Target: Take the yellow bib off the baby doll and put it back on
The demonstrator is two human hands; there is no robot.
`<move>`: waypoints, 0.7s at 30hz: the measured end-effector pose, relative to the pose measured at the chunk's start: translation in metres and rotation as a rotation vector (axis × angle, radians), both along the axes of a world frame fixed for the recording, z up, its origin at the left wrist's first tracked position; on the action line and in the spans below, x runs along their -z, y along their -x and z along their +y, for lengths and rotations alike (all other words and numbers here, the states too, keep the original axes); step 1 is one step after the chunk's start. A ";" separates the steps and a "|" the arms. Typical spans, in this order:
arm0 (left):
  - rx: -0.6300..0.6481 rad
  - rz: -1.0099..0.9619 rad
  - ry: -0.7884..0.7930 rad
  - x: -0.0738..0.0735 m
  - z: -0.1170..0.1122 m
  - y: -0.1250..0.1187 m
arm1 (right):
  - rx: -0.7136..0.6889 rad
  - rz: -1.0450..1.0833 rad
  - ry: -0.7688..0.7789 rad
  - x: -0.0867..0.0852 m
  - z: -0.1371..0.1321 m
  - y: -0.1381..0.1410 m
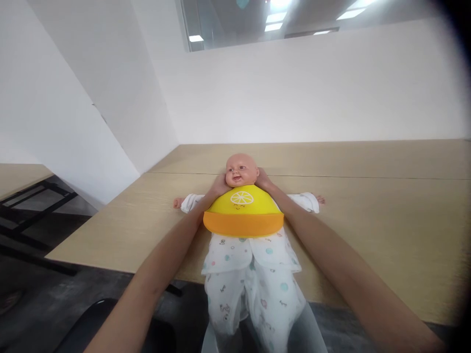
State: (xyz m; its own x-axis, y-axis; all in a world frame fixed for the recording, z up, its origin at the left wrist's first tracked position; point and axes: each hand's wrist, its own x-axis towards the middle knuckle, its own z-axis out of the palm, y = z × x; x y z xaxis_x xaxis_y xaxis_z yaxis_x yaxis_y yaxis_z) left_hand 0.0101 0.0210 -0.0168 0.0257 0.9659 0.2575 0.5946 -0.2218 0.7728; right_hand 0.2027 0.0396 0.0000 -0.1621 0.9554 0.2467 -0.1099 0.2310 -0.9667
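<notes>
A baby doll point(241, 164) lies on its back on the table, arms out to both sides, dressed in a white printed top point(231, 255) and trousers point(263, 294). Over its chest is a yellow bib point(224, 200) with a lemon-slice print and an orange pocket point(243, 224) along the bottom. My left hand point(221, 185) is at one side of the doll's neck, my right hand point(263, 179) at the other. The fingers of both hands go out of sight behind the head and neck, where the bib's upper ends are hidden too.
The wooden table point(368, 206) reaches back to a white wall point(312, 93) with a window above. The doll's legs hang past the near edge, over a grey seat-like surface point(312, 328). A dark chair point(91, 323) is at lower left, and another table point(22, 176) stands farther left.
</notes>
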 end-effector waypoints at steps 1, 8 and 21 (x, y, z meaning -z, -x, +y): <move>0.009 -0.005 -0.001 -0.001 -0.002 -0.001 | -0.028 -0.009 0.024 -0.001 -0.002 -0.003; 0.031 -0.014 0.011 -0.002 -0.008 0.001 | -0.132 0.136 0.166 -0.007 -0.007 -0.009; 0.009 -0.319 -0.046 0.005 0.001 0.007 | -0.523 0.334 0.345 -0.003 0.002 -0.008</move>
State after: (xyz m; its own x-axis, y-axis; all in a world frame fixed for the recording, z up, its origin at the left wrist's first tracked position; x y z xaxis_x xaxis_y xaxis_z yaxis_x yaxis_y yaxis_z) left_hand 0.0027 0.0222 -0.0219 -0.0543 0.9532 0.2975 0.3219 -0.2653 0.9088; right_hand 0.2109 0.0421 0.0032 -0.5897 0.8053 0.0605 -0.4261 -0.2467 -0.8704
